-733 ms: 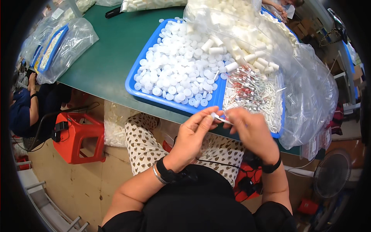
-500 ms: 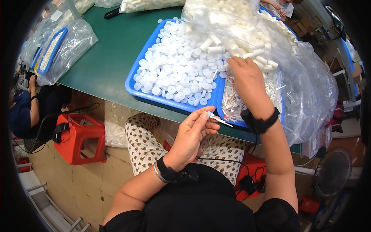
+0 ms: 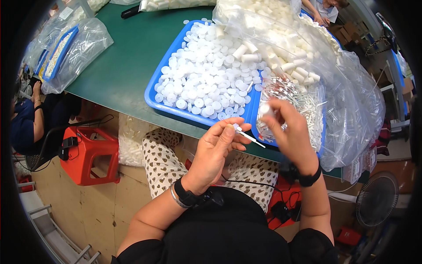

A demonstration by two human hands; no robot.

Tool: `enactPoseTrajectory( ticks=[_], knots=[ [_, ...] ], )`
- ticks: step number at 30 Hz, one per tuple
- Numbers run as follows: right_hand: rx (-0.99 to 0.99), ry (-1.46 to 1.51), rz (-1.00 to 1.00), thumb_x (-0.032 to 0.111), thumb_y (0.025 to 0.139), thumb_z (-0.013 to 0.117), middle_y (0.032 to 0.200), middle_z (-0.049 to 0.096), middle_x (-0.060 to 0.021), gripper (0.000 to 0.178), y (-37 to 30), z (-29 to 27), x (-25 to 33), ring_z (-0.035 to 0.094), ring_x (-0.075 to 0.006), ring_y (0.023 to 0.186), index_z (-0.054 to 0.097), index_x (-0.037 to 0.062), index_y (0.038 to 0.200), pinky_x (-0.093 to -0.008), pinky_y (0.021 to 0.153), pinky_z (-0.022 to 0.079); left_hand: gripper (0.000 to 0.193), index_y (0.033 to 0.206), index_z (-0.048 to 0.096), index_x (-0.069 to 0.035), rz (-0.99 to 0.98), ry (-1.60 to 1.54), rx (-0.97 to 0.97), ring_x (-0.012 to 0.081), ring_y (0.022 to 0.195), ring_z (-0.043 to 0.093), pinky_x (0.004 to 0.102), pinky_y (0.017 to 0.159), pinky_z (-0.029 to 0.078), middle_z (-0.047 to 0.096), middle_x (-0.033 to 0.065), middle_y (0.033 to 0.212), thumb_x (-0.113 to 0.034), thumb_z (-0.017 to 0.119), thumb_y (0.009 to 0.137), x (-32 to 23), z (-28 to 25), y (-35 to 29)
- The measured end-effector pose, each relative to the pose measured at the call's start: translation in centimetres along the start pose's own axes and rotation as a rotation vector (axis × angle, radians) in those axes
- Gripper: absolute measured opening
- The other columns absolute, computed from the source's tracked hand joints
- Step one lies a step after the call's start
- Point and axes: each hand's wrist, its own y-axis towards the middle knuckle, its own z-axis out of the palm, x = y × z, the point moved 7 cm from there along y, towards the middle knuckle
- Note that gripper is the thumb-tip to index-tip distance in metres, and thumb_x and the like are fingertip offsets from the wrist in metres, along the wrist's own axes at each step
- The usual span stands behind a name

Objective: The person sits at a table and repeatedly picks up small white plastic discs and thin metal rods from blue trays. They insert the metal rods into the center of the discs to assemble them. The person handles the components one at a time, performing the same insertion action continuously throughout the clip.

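My left hand (image 3: 220, 143) pinches a thin white stick (image 3: 251, 138) near its upper end, where a small pale collar sits, and the stick points down to the right. Just to its right my right hand (image 3: 285, 125), slightly blurred, is closed on a short white cylinder (image 3: 265, 110) between thumb and fingers. Beneath that hand lies a blue tray (image 3: 255, 108) holding thin sticks (image 3: 310, 108). The neighbouring blue tray (image 3: 151, 94) is heaped with translucent white discs (image 3: 206, 75). More white cylinders spill out of a clear plastic bag (image 3: 351, 101) behind the sticks.
The trays rest on a green table (image 3: 118, 66). At left stand a red stool (image 3: 90, 154) and a seated person (image 3: 33, 119). Another person's hands (image 3: 323, 18) show at the far right. A fan (image 3: 377, 198) stands at lower right, and a black cable (image 3: 255, 181) crosses near my lap.
My right hand has come down and nearer from the pile of cylinders, and a white cylinder now shows in its fingers. My left hand has barely moved with the stick.
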Motion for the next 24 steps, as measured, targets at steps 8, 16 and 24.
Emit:
enactPoseTrajectory(
  ticks=[8,16,24],
  knots=[
    [0.069,0.046,-0.034,0.004,0.079,0.077,0.084,0.059,-0.0092,0.023,-4.6,2.0,0.9,0.062,-0.0224,0.062,0.059,0.0029,0.092,-0.0339,0.056,0.049,0.032,0.127,0.058,-0.001,-0.078,0.067,0.024,0.0072,0.087,0.058,0.0226,0.077,0.049,0.063,0.0058,0.114,-0.023,0.055,0.103,2.0,0.8,-0.4],
    [0.075,0.554,0.362,0.005,0.092,0.066,0.091,0.066,-0.0099,0.014,-6.2,2.6,-1.0,0.068,-0.0154,0.076,0.054,-0.0004,0.098,-0.0283,0.065,0.055,0.031,0.129,0.06,0.0,-0.005,0.357,0.004,0.0072,0.085,0.06,0.0233,0.08,0.052,0.067,0.0051,0.105,-0.017,0.056,0.102,1.7,0.9,-0.4],
    [0.458,0.947,0.718,0.01,0.101,0.053,0.095,0.065,-0.0104,0.012,-7.9,3.1,-2.2,0.069,-0.0142,0.078,0.046,0.0016,0.106,-0.0268,0.069,0.057,0.033,0.132,0.058,0.001,-0.298,0.251,0.113,0.0063,0.086,0.062,0.0217,0.08,0.051,0.068,0.0032,0.097,-0.014,0.054,0.103,3.6,1.7,-1.0]
  ],
)
